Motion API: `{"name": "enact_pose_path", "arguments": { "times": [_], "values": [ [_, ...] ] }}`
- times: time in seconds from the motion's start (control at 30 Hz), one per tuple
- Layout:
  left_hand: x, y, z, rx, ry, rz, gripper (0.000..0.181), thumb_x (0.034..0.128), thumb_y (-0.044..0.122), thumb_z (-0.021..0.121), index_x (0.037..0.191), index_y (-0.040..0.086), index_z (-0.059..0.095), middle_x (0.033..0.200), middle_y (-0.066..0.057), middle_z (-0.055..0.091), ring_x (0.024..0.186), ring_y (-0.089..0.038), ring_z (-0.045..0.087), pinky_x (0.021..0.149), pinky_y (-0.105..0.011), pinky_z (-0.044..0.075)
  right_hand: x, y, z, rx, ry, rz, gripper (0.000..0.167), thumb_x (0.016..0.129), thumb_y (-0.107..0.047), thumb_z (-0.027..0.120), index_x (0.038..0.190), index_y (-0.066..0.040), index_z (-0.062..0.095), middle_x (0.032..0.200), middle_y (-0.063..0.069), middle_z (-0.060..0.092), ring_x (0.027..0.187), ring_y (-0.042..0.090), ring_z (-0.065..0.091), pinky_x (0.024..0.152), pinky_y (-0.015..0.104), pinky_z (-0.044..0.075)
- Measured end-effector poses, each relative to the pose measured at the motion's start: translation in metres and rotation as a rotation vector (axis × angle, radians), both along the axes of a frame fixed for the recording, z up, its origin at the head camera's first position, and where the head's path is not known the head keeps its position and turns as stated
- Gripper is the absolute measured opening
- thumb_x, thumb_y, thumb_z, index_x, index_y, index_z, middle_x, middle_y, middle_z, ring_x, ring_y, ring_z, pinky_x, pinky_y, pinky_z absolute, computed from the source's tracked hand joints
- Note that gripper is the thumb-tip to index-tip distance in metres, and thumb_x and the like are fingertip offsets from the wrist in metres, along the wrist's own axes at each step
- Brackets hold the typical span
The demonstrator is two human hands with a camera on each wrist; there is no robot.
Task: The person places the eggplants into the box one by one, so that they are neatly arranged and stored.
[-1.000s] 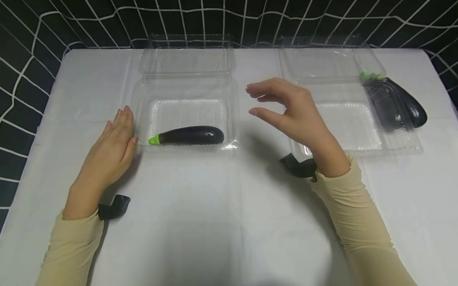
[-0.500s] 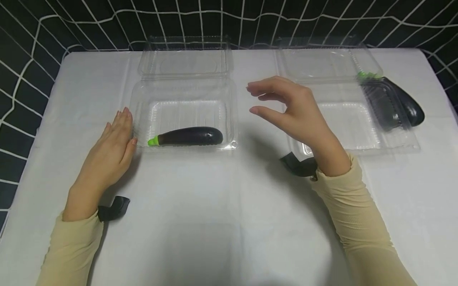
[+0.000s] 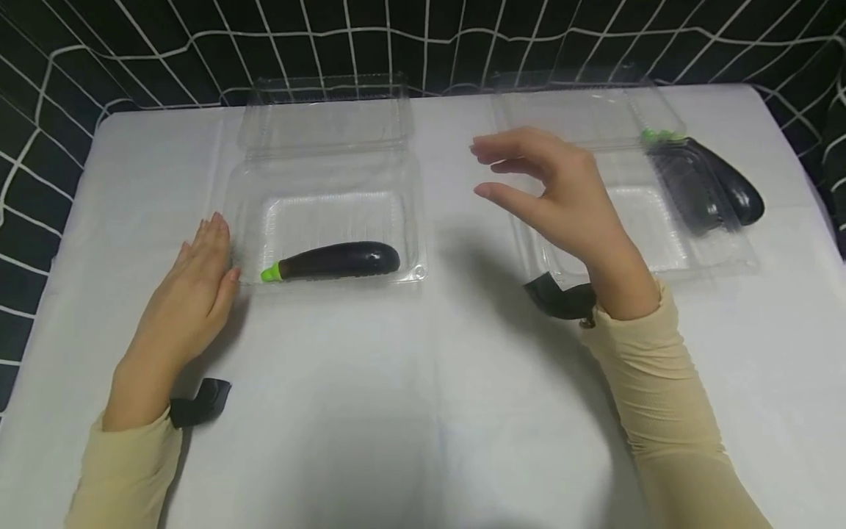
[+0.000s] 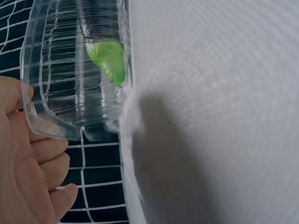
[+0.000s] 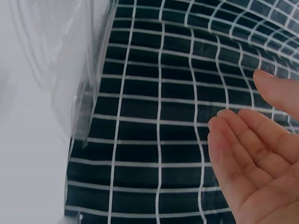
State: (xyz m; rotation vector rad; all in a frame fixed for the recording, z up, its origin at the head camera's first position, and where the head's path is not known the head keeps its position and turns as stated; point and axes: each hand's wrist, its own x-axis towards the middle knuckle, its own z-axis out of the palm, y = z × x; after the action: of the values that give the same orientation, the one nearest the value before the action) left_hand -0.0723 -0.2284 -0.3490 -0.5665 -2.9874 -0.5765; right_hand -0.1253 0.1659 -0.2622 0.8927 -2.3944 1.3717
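A black toy eggplant point(image 3: 337, 260) with a bright green stem lies along the near side of the left clear plastic clamshell box point(image 3: 324, 173), whose lid stands open at the back. My left hand point(image 3: 181, 297) is beside that box's left wall, fingers straight and together; the left wrist view shows the fingertips close to the wall, and I cannot tell whether they touch it. My right hand point(image 3: 555, 195) hovers over the left part of a second open clamshell box point(image 3: 644, 220), with thumb and fingers apart and nothing between them.
A larger, wider eggplant point(image 3: 734, 184) with a green top lies at the right end of the second box, seen partly through its clear wall. A white cloth point(image 3: 370, 411) covers the table. Dark fabric with a white grid point(image 3: 436, 44) borders the back and sides.
The head view has shifted and tilted slightly. The right hand has drifted a little to the right, away from the left box. The left hand keeps its place by the box; both eggplants stay put.
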Motion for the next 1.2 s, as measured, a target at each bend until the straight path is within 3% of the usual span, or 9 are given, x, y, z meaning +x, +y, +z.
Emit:
{"name": "enact_pose_path", "arguments": {
  "times": [0.2, 0.47, 0.77, 1.2],
  "values": [
    [0.011, -0.008, 0.001, 0.015, 0.028, 0.022, 0.055, 0.102, 0.02, 0.034, 0.145, -0.01, 0.016, 0.152, -0.023, 0.016, 0.142, -0.032, 0.014, 0.115, -0.046, 0.01, -0.001, 0.02, -0.002, 0.004, -0.033, -0.077, 0.034, 0.076, 0.016, 0.069, 0.109, 0.015, 0.06, 0.109, 0.021, 0.064, 0.1, 0.008, 0.061, 0.09, 0.028, 0.049],
    [0.02, -0.012, 0.002, 0.021, 0.029, 0.036, 0.056, 0.1011, 0.018, 0.035, 0.145, -0.011, 0.017, 0.15, -0.027, 0.018, 0.141, -0.034, 0.015, 0.115, -0.045, 0.009, 0.003, 0.064, -0.004, 0.013, -0.066, -0.249, 0.035, 0.078, 0.015, 0.067, 0.113, 0.011, 0.062, 0.108, 0.0, 0.065, 0.1, 0.007, 0.06, 0.09, 0.024, 0.048],
    [0.016, -0.007, 0.002, 0.03, 0.035, 0.01, 0.055, 0.1022, 0.02, 0.034, 0.145, -0.011, 0.017, 0.151, -0.026, 0.018, 0.141, -0.033, 0.014, 0.115, -0.044, 0.009, 0.01, 0.117, -0.003, -0.023, -0.143, -0.487, 0.036, 0.079, 0.01, 0.069, 0.114, 0.0, 0.066, 0.105, 0.003, 0.068, 0.098, 0.008, 0.061, 0.087, 0.017, 0.047],
    [0.005, 0.005, 0.0, 0.046, 0.061, -0.021, 0.055, 0.1011, 0.017, 0.035, 0.145, -0.011, 0.018, 0.15, -0.027, 0.02, 0.141, -0.032, 0.014, 0.115, -0.046, 0.01, 0.016, 0.163, 0.002, -0.063, -0.148, -0.679, 0.035, 0.081, 0.007, 0.069, 0.113, -0.005, 0.068, 0.106, -0.002, 0.068, 0.097, 0.007, 0.062, 0.082, 0.012, 0.048]
  ]
}}
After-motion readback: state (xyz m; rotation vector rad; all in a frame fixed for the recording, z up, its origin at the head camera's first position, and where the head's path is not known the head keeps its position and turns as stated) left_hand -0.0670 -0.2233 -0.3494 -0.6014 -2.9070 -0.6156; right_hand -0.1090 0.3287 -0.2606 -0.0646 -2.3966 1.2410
